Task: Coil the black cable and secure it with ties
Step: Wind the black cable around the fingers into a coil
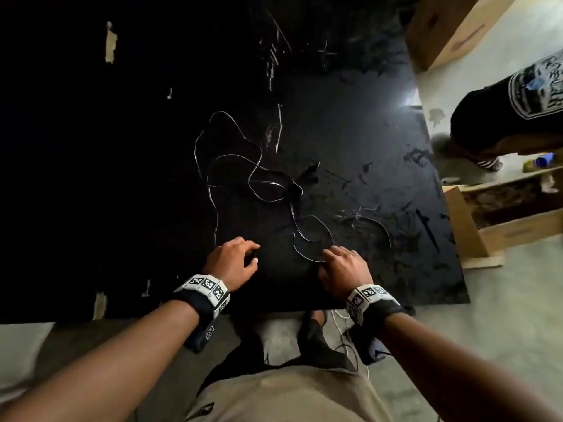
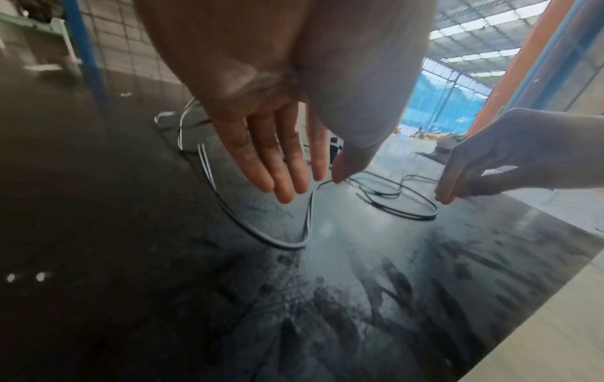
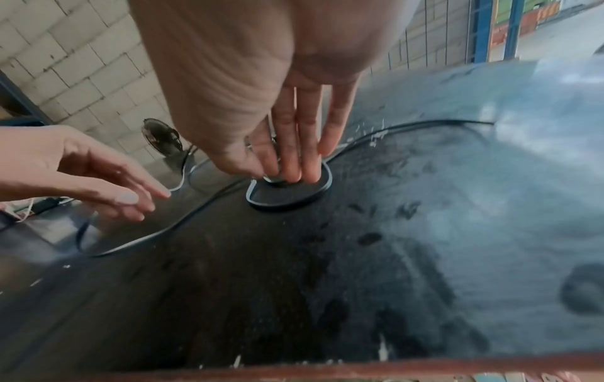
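Coiling barely begun: right hand (image 3: 287, 144) pinching black cable (image 1: 231, 166) loop on table (image 1: 365, 132); left hand (image 2: 278, 144) spread, empty; next, gather loops

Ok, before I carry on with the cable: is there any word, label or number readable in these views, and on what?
None can be read.
T-shirt of the person standing by: white print, too warped and blurred to read.
wristbands: black-and-white square code markers, no letters or numbers.
cardboard box: dark marks, too blurred to read.
black cable: no marking visible.
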The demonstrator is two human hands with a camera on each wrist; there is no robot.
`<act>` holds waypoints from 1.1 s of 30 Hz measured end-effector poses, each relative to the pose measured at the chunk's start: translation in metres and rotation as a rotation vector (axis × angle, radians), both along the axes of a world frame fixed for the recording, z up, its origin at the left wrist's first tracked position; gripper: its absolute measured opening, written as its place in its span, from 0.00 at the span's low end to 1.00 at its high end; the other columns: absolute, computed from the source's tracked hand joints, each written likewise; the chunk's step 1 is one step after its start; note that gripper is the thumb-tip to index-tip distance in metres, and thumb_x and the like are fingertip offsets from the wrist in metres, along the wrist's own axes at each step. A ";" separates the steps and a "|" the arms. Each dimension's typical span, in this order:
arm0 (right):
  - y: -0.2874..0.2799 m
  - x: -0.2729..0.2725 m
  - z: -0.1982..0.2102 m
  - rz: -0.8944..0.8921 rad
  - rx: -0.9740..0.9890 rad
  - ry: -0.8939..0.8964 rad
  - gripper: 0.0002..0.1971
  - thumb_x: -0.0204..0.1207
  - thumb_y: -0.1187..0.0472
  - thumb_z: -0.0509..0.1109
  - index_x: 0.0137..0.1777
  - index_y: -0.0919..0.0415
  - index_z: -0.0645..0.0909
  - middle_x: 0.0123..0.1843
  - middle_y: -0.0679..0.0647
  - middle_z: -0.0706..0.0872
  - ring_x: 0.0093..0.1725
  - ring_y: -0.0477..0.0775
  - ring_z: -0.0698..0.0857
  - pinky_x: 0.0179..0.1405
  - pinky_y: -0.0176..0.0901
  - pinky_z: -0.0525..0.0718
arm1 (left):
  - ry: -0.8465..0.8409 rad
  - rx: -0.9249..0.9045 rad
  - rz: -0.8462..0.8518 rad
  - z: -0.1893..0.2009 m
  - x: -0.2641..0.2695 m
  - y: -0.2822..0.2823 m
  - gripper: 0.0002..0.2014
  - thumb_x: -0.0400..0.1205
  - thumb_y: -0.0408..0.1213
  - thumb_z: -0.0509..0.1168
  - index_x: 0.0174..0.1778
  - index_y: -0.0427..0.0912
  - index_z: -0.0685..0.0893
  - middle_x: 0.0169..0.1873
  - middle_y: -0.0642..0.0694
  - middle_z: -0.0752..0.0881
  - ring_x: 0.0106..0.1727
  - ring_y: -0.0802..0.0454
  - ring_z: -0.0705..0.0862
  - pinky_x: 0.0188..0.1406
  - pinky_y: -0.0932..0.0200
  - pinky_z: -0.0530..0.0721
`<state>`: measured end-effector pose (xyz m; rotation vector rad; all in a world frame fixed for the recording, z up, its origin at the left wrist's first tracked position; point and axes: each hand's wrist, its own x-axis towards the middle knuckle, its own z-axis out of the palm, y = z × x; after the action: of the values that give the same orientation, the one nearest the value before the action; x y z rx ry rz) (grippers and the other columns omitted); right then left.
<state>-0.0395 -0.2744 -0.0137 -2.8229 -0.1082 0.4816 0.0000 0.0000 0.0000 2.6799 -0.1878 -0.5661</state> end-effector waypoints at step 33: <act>0.053 0.062 0.118 -0.158 0.875 -0.440 0.05 0.87 0.58 0.68 0.57 0.52 0.85 0.44 0.45 0.92 0.43 0.47 0.91 0.44 0.50 0.89 | 0.098 -1.145 0.256 0.176 0.065 -0.057 0.17 0.93 0.38 0.58 0.72 0.38 0.86 0.63 0.42 0.93 0.70 0.51 0.89 0.74 0.47 0.84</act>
<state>0.0225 -0.2215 0.1043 -1.9969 -0.1382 -0.2036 0.0655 -0.0568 0.1761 1.5285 -0.0895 -0.3388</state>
